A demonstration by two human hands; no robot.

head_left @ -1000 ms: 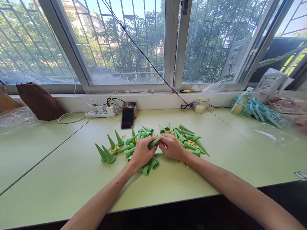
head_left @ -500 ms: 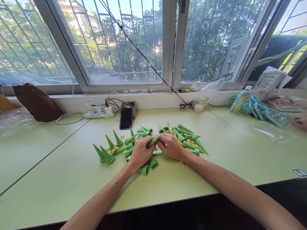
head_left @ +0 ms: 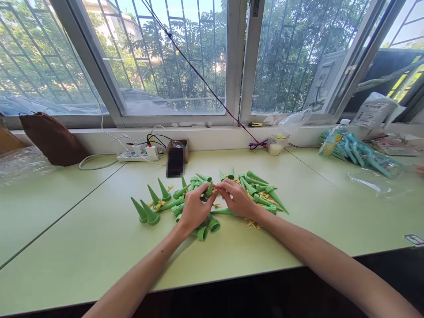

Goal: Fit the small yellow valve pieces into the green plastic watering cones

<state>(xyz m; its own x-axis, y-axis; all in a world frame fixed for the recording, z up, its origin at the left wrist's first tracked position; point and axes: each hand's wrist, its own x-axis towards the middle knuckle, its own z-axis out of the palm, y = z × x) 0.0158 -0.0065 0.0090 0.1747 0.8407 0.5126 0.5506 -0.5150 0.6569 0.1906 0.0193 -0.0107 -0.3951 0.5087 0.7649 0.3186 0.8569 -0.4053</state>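
fingers (head_left: 228,185) above table (head_left: 109,260) near windows (head_left: 172,57)

From above the table's (head_left: 99,251) near side, the head view faces forward and down toward far windows (head_left: 179,66), well back from left hand (head_left: 195,207) and right hand (head_left: 239,201); fine detail is perhaps lost.

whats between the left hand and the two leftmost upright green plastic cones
The head view shows green plastic cones lying on their sides, plus small yellow plastic pieces, between the upright pair and the left hand.
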